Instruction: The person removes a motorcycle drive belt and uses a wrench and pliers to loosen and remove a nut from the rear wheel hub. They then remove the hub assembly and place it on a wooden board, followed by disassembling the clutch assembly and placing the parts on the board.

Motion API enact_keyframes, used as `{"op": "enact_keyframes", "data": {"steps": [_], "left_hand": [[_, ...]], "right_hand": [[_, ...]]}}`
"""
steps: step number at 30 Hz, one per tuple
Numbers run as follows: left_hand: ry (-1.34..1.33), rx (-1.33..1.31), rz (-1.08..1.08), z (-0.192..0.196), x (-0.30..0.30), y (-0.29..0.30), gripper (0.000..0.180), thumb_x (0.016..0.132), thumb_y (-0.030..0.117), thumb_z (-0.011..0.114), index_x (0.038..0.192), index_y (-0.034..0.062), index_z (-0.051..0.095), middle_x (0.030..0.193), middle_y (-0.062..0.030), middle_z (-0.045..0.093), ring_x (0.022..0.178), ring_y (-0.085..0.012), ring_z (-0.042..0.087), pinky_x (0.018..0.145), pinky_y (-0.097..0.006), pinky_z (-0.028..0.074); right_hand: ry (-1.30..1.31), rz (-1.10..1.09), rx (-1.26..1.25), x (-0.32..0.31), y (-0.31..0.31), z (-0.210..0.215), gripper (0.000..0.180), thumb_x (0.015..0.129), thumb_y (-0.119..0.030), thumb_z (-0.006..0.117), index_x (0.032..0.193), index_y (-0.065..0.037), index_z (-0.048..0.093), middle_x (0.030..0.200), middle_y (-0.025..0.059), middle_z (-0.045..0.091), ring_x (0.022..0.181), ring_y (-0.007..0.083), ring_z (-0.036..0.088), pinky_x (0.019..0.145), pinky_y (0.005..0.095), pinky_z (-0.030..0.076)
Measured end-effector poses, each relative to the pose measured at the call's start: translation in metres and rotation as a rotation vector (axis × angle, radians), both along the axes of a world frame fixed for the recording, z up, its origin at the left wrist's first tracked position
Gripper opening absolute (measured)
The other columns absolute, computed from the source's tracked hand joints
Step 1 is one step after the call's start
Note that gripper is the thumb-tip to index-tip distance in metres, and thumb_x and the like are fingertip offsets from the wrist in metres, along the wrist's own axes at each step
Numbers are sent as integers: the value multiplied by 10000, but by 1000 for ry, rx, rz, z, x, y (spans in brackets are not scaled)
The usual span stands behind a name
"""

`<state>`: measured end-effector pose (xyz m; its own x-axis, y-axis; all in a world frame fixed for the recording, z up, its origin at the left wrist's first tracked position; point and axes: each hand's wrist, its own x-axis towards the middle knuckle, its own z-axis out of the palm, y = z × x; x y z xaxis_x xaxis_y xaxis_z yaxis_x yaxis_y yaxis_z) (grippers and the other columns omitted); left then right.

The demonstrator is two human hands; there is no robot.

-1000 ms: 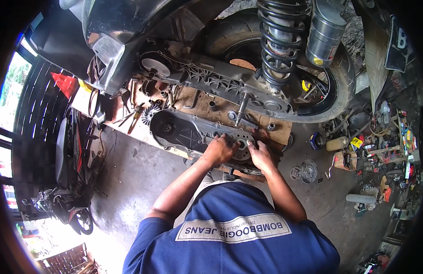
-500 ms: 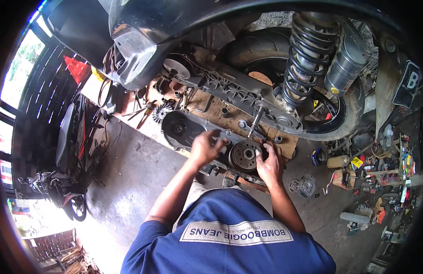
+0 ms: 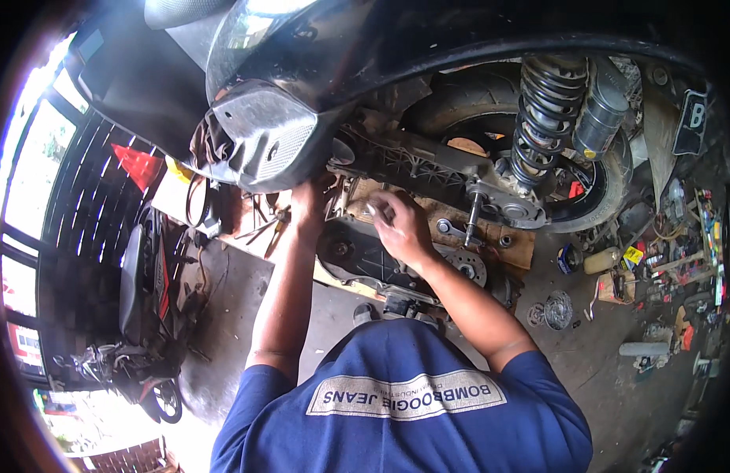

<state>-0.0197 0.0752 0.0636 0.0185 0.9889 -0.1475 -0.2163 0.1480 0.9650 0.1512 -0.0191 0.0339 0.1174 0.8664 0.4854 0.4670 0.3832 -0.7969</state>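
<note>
My right hand is curled around a small shiny metal part, pinched at my fingertips just in front of the scooter's open transmission case. My left hand reaches up beside it, pressed against the case's forward end under the grey body panel (I cannot tell whether it grips anything there). The black cover lies right below both hands on the wooden board, with the round clutch just right of my wrist.
</note>
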Motion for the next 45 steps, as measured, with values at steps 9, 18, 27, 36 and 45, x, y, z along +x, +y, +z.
{"op": "enact_keyframes", "data": {"steps": [9,18,27,36,45], "left_hand": [[-312,35,-234,-5,-6,25,456,964,449,556,1276,116,548,1132,-88,641,999,-263,643,849,-423,547],[165,495,-181,-44,-8,62,376,962,481,571,1068,125,632,995,-56,659,916,-217,651,724,-392,562],[-546,-151,-169,-28,-6,38,405,920,546,603,1068,169,597,1030,-40,617,928,-231,610,762,-428,528],[-737,-250,-236,-37,-16,39,460,879,456,692,1142,97,579,1131,-99,602,1063,-302,582,948,-537,490],[-757,-25,-272,-45,-12,32,783,852,590,626,1429,90,451,1421,-142,483,1304,-323,454,1059,-586,359]], "right_hand": [[-2,-175,21,-28,89,22,339,861,-178,720,1181,-83,661,977,164,720,936,286,707,802,383,536],[131,-179,1,-49,105,18,301,844,-120,687,1140,-63,682,1027,148,727,969,255,702,826,351,525],[243,-21,4,-45,97,36,305,846,-128,706,1147,-83,699,1045,127,731,968,215,699,841,331,520],[151,-4,78,-43,93,36,284,816,-76,723,1093,-33,683,999,119,728,935,208,680,834,342,513],[222,-30,-93,-55,78,31,245,817,-148,766,1014,-18,702,908,141,725,845,224,684,774,356,516]]}}
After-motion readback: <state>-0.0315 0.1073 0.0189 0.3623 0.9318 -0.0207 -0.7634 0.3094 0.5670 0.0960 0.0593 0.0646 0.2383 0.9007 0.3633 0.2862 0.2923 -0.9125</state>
